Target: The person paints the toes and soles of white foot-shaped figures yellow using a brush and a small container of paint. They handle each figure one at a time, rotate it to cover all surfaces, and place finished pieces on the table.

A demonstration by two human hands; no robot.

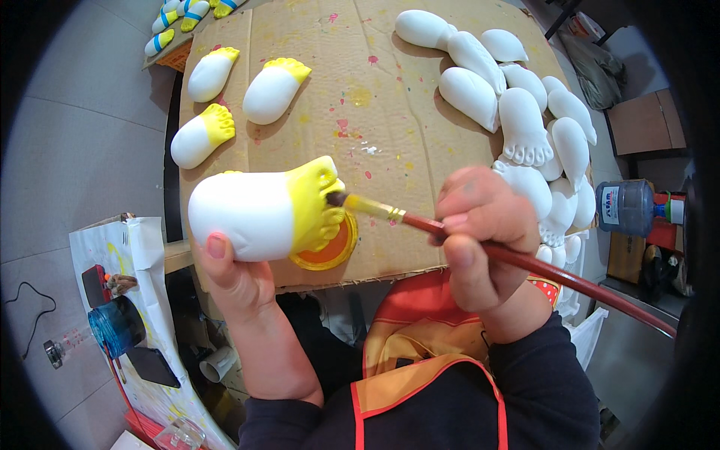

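My left hand (242,278) grips a white foot-shaped figure (242,211) from below, its thumb over the near side. Yellow paint covers the toe end, though a bit of white shows at the tip of the big toe. In my right hand (489,236) is a paintbrush (416,220) with a red-brown handle and a metal ferrule. Its dark bristles touch the yellow toes. Partly hidden beneath the figure stands a round paint container (350,239) with a yellow-smeared rim and orange inside.
Three yellow-toed feet (275,93) lie at the left of the paint-spotted cardboard (360,50). Several plain white feet (523,121) are heaped at the right. Banded feet (194,15) rest beyond the far left corner. A side table at left holds a blue-stained jar (117,326) and a phone (153,367).
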